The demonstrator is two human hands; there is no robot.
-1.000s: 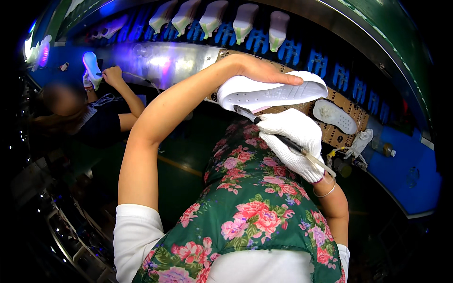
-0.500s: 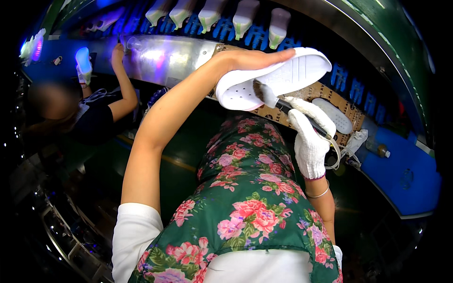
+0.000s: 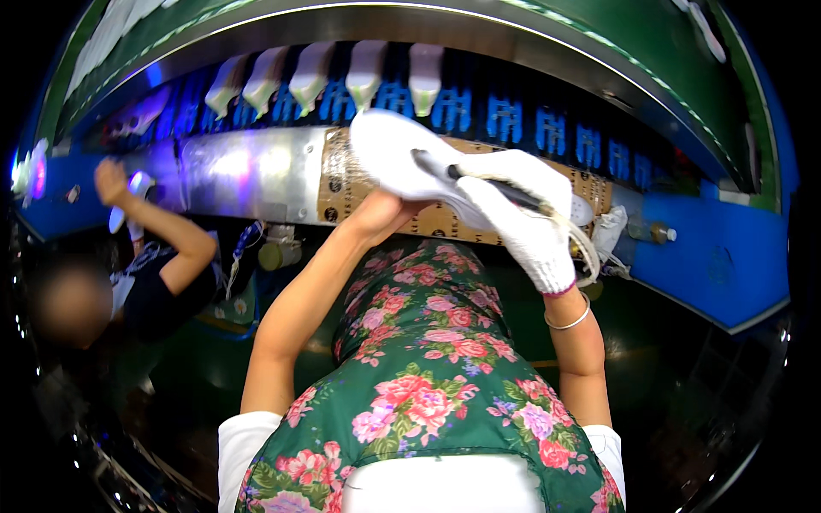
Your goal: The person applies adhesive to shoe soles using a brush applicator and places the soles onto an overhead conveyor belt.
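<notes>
A white moulded shoe sole [image 3: 389, 150], blurred by motion, is raised in front of me over the work ledge. My left hand [image 3: 383, 215] is bare and closed round its near edge from below. My right hand [image 3: 522, 201], in a white knit glove, is closed on a brush [image 3: 455, 173] with a dark handle. The brush head lies over the sole, though blur hides whether its bristles touch. A pale tube or cord [image 3: 588, 256] loops from the handle end past the gloved wrist.
Printed brown cardboard [image 3: 336, 184] covers part of the metal ledge [image 3: 248, 175]. Behind it, white shoe forms [image 3: 312, 77] stand in a row over blue holders [image 3: 505, 115]. Right are another sole [image 3: 581, 209], a white cloth [image 3: 609, 231], and a bottle [image 3: 652, 231]. A co-worker [image 3: 158, 265] works at left.
The sole has turned and shifted left, its face with holes no longer showing. My left hand has dropped from its top edge to below it. The gloved hand and brush have moved up and left.
</notes>
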